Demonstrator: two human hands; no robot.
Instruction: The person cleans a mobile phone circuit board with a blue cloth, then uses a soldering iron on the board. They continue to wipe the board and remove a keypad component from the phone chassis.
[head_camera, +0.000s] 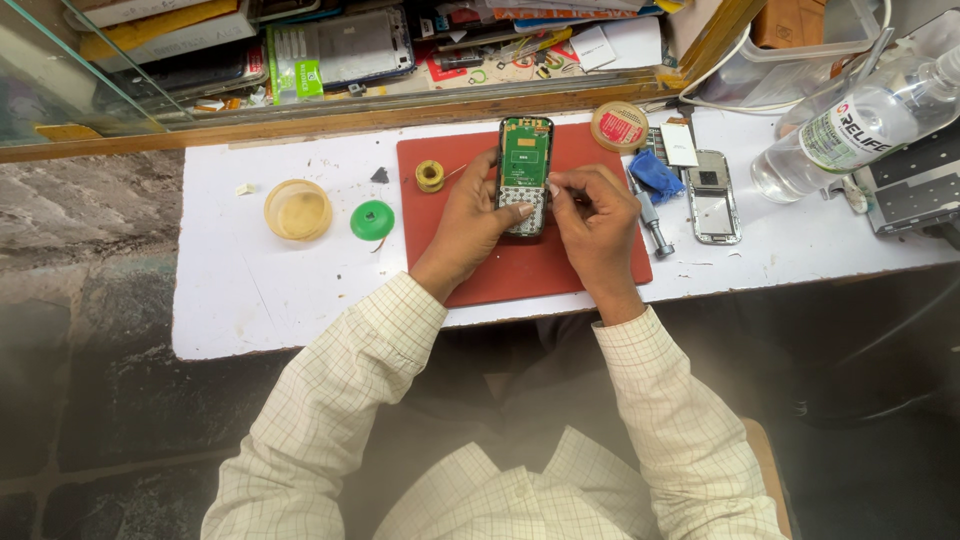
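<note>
Two hands on an opened phone (524, 175), green circuit board bare, left hand (470, 222) grip clasping it, right hand (597, 225) pinching a thin tool, red mat (520, 270)

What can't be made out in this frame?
- Head view: whatever the right hand pinches, too small and hidden by fingers.
- Opened phone: lower left edge covered by left hand.
- Clear bottle: top cut off by the right edge.
</note>
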